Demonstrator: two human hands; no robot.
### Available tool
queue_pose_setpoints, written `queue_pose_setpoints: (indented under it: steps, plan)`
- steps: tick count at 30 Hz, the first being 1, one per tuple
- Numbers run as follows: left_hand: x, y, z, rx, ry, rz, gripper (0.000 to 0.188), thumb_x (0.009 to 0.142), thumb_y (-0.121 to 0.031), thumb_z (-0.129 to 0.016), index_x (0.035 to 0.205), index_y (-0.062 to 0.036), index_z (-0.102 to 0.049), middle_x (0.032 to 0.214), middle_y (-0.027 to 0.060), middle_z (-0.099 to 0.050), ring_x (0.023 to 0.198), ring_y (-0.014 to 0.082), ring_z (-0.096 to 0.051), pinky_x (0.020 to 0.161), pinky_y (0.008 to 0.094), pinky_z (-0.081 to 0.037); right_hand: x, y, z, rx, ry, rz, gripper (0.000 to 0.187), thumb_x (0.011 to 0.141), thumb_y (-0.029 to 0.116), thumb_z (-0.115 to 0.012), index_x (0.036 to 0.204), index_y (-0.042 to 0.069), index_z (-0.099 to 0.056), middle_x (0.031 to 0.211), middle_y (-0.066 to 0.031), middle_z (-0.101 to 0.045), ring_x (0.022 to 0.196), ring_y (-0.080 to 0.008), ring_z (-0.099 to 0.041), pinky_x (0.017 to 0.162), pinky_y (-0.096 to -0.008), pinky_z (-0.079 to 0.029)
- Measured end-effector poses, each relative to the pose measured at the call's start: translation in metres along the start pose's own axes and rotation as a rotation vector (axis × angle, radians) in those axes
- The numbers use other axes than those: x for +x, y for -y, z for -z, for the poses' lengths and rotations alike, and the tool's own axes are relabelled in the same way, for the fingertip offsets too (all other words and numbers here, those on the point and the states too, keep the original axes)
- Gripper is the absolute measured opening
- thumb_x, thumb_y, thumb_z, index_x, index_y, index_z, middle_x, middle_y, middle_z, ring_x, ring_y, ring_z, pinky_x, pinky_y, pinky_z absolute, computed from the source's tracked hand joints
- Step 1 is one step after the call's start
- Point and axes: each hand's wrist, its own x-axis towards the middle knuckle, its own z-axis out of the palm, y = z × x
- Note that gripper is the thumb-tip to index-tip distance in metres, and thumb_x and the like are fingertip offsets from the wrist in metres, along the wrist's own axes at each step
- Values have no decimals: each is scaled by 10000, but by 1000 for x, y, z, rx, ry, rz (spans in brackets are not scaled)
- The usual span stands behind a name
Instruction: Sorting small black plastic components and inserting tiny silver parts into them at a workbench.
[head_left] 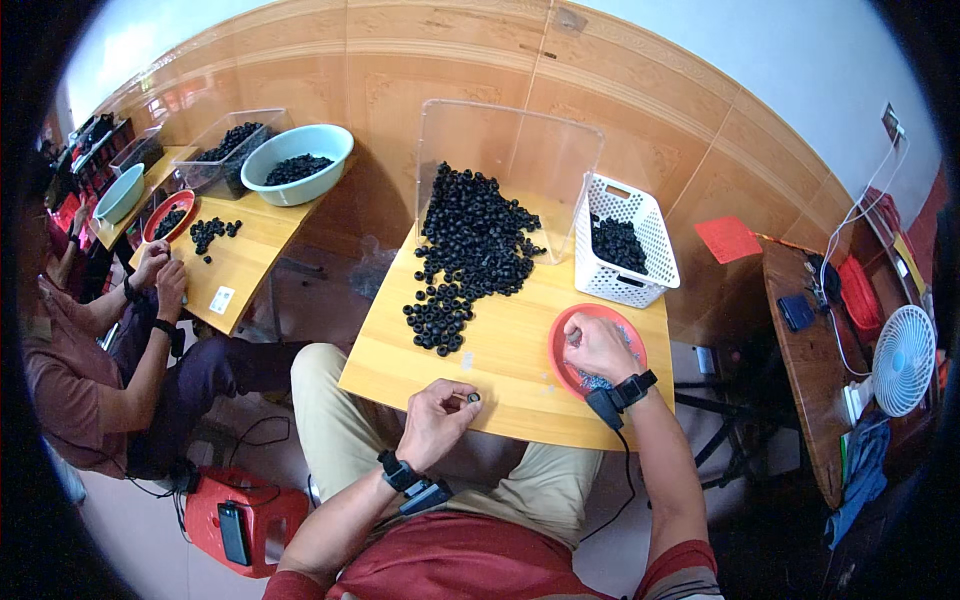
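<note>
My left hand (436,424) is over the table's front edge, its thumb and fingers pinching a small black ring-shaped part (473,397) with its opening turned up. Inside a round red plate (556,364), my right hand (598,350) reaches down with fingers pressed together. Small silvery-blue pieces (594,381) lie under and around it; what its fingertips hold is hidden. Beyond my hands, a large heap of similar black parts (470,235) spreads over the wooden table (510,355), spilling out of a clear plastic bin (510,140) that lies open toward me.
A white perforated basket (650,262) of black parts stands at the back right. To the left, a co-worker's hands (165,275) work at another table with a light-blue basin (335,170). A red stool (275,510) is at lower left, a fan (904,360) at far right.
</note>
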Motion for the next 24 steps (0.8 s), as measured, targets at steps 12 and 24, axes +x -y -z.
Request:
queue_pose_setpoints:
  steps: [12,24]
  plan:
    - [14,-22,-33,-897,317,424,157,927,-94,-672,1073,-40,-653,984,46,-687,865,136,-672,780,290,-587,-69,75,17,547,-62,170,181,766,-3,-733,906,9,-618,746,8,-620,611,-17,-539,537,-193,-430]
    - [18,-27,-40,-1084,509,470,159,966,-101,-610,1102,-22,-638,981,68,-685,827,134,-669,761,264,-577,-80,66,7,792,13,284,182,808,1,-745,983,-8,-695,887,-75,-655,705,-100,-605,594,-220,-489]
